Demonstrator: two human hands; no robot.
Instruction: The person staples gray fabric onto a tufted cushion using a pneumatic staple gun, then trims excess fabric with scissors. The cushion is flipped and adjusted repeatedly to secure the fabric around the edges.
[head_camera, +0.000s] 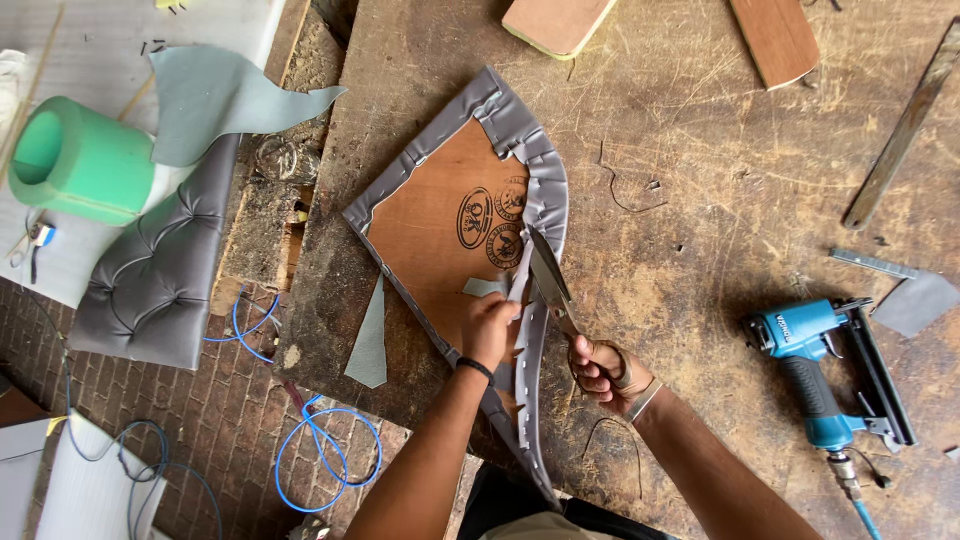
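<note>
At frame centre, the left hand (488, 328) pinches the grey fabric strip (520, 285) while the right hand (600, 368) grips open scissors (548, 272), whose blades could nick those nearby fingers.

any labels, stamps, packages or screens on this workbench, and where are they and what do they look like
Three round dark stamps: clustered on the bare brown board, just beyond the scissors; oval and circular ink outlines.
Small pale label: on the side of the blue staple gun at the right; a short strip.
No packages or screens.
</note>
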